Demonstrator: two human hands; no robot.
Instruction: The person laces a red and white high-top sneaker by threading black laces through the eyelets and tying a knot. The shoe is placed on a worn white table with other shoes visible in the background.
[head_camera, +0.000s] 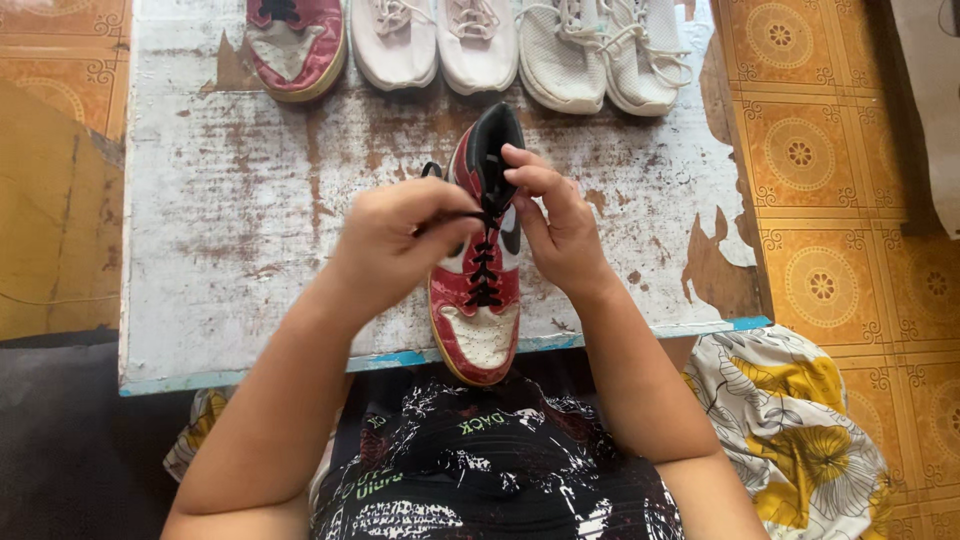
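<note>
A red, white and black high-top sneaker (478, 290) lies on the near edge of the worn white counter (220, 250), its toe hanging slightly over the edge toward the person and its black collar pointing to the far side. The left hand (395, 240) sits just left of the shoe's upper part, fingers curled closed, pinching the black lace (483, 262) and drawing a strand across toward the eyelets. The right hand (555, 220) rests against the right side of the shoe, fingers loosely bent rather than clenched; its fingertips press on the black tongue and collar near the top, and the thumb lies close to the lacing. Whether it also grips a lace end cannot be told.

At the far edge of the counter stand a matching red sneaker (295, 45) on the left, a pale pink pair (435, 40) in the middle and a white mesh pair (600, 50) on the right, well apart from the hands.
</note>
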